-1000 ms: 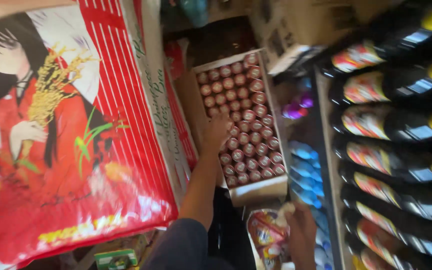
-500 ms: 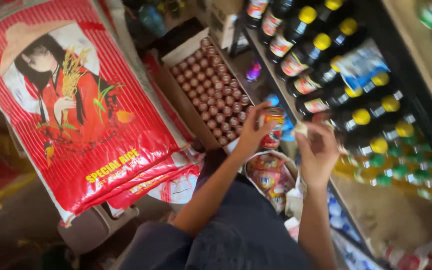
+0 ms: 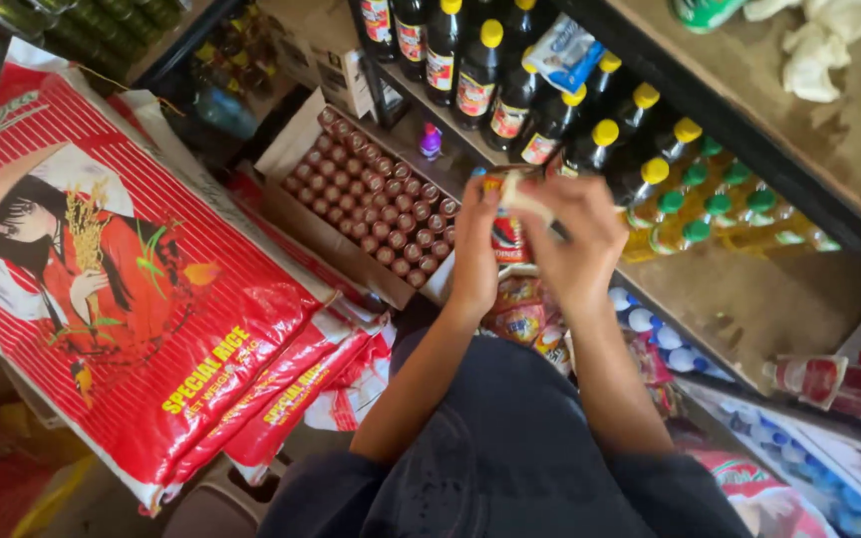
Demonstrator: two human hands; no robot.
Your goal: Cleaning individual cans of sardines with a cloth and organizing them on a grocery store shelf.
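My left hand (image 3: 477, 242) grips a small red-labelled bottle (image 3: 506, 231) with a blue cap, held upright in front of me. My right hand (image 3: 575, 231) is closed over the top of the same bottle, pinching a pale piece of paper or cloth (image 3: 523, 191) against it. Both hands hover above a shelf edge, just right of an open carton (image 3: 296, 214) packed with several rows of small red-capped bottles (image 3: 381, 204).
Dark sauce bottles with yellow caps (image 3: 550, 110) line the shelf ahead, green-capped yellow bottles (image 3: 719, 204) to their right. Stacked red rice sacks (image 3: 132, 279) lie at left. Snack packets (image 3: 525, 314) sit below my hands, blue-capped items (image 3: 650, 329) beside them.
The view has swung and my hands have risen together. My right hand has come onto the bottle that my left hand was picking up.
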